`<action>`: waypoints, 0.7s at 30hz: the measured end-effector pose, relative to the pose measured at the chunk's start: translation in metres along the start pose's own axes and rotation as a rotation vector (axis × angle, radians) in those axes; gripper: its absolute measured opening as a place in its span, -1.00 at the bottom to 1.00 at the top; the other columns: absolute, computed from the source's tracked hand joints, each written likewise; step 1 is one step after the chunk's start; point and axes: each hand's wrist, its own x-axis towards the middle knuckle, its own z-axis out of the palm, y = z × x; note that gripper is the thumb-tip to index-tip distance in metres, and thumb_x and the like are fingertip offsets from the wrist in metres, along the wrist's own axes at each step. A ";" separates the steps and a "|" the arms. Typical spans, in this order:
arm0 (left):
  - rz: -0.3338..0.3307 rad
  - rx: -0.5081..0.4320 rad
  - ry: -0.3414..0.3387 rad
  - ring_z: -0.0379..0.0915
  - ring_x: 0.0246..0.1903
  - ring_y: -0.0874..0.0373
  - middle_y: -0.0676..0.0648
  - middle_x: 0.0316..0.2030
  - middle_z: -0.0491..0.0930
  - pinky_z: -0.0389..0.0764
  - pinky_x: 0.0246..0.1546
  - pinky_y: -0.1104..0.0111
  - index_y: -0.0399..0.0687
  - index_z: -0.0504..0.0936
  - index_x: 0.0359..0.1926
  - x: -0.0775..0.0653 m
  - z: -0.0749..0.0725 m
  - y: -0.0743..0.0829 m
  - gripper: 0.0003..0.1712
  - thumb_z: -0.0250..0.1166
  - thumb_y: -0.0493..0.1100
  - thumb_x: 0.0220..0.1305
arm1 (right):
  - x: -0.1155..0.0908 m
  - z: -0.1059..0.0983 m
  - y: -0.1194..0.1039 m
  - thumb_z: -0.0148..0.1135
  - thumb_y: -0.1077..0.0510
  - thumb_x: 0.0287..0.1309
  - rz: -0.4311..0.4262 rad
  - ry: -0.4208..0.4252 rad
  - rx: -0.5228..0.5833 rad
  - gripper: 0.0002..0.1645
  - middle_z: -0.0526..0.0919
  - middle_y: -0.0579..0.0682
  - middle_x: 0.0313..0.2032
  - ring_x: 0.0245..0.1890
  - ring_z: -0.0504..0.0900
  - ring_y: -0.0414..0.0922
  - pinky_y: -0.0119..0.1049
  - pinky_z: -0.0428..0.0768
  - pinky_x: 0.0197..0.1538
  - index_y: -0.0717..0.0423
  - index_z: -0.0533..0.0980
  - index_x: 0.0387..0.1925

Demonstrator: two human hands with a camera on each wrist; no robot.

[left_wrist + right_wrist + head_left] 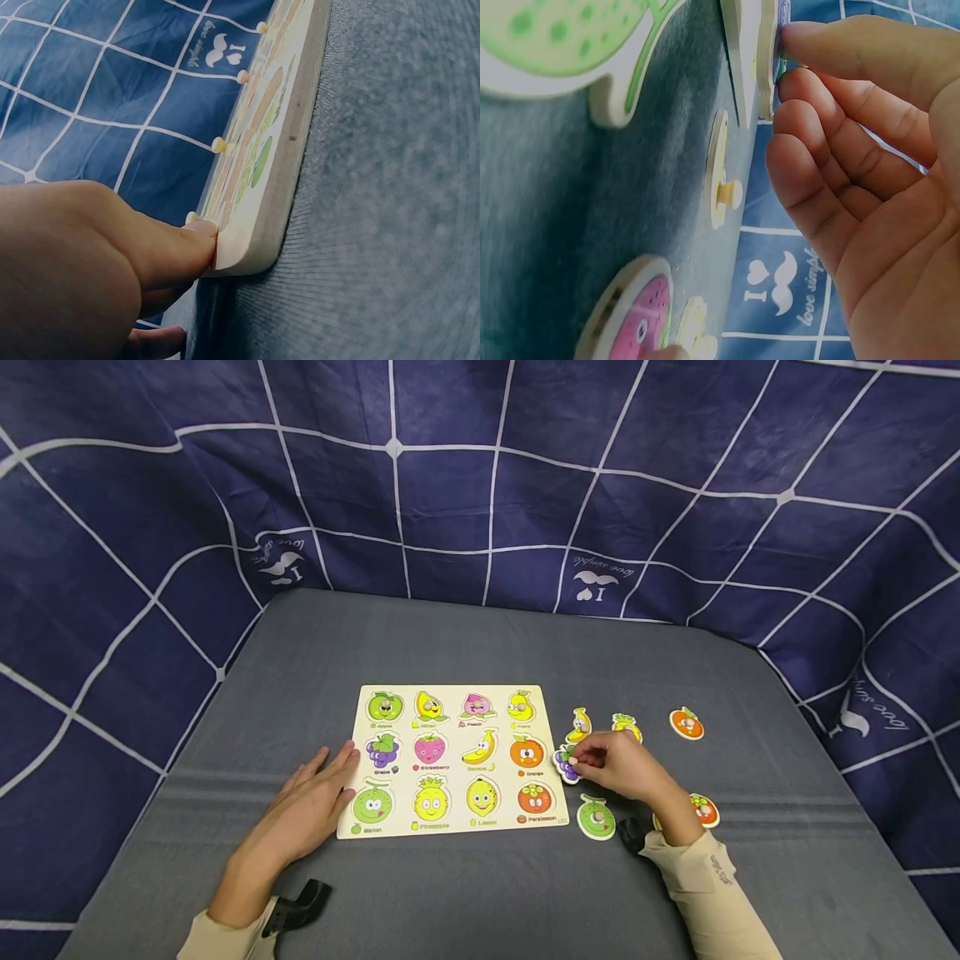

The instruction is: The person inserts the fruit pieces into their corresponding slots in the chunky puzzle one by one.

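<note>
A wooden fruit puzzle board (457, 770) lies on the table, with pegged apple (386, 706) and peach (477, 705) pieces in its top row. My left hand (307, 806) rests at the board's left edge, fingers extended. Its thumb (191, 244) presses the board's corner in the left wrist view. Between thumb and index finger, my right hand (618, 764) pinches a purple grape piece (566, 766) at the board's right edge. The peg is hidden by the fingers. Near that hand lie a melon piece (596, 818) and a banana piece (578, 725).
To the right are a pineapple piece (626, 725), an orange piece (686, 723) and a persimmon piece (705, 810). The right wrist view also shows a pink strawberry piece (641, 322). A blue gridded cloth (450, 493) hangs behind the grey table (465, 893).
</note>
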 end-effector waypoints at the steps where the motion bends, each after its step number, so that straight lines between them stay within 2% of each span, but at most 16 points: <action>1: 0.000 0.000 -0.001 0.04 0.36 -0.47 -0.31 0.41 0.21 0.10 0.21 -0.36 -0.39 0.30 0.39 0.000 0.000 0.000 -0.38 0.20 -0.29 0.37 | 0.001 0.001 -0.001 0.46 0.35 0.00 -0.006 0.001 -0.003 -0.90 0.59 -0.24 -0.53 -0.53 0.50 -0.36 -0.42 0.53 -0.45 0.16 0.66 -0.44; 6: 0.003 0.005 0.000 0.04 0.36 -0.47 -0.31 0.41 0.21 0.11 0.21 -0.36 -0.40 0.30 0.39 0.000 0.000 0.000 -0.39 0.20 -0.30 0.37 | 0.006 0.002 -0.006 0.49 0.32 -0.02 -0.031 -0.004 -0.018 -0.87 0.58 -0.26 -0.54 -0.53 0.48 -0.38 -0.43 0.52 -0.46 0.10 0.67 -0.44; 13: -0.006 0.013 -0.002 0.04 0.36 -0.47 -0.30 0.42 0.21 0.11 0.21 -0.36 -0.39 0.31 0.39 0.000 -0.001 0.001 -0.39 0.20 -0.29 0.38 | 0.019 0.005 -0.016 0.48 0.34 0.00 -0.090 -0.025 -0.011 -0.88 0.61 -0.22 -0.52 -0.52 0.51 -0.36 -0.43 0.53 -0.45 0.11 0.68 -0.43; 21: -0.011 0.009 0.001 0.04 0.36 -0.46 -0.32 0.41 0.21 0.10 0.21 -0.35 -0.40 0.30 0.38 -0.001 0.000 0.002 -0.39 0.20 -0.30 0.37 | 0.028 0.012 -0.026 0.50 0.31 -0.01 -0.112 -0.038 -0.029 -0.88 0.61 -0.23 -0.50 -0.52 0.51 -0.37 -0.42 0.55 -0.45 0.10 0.69 -0.41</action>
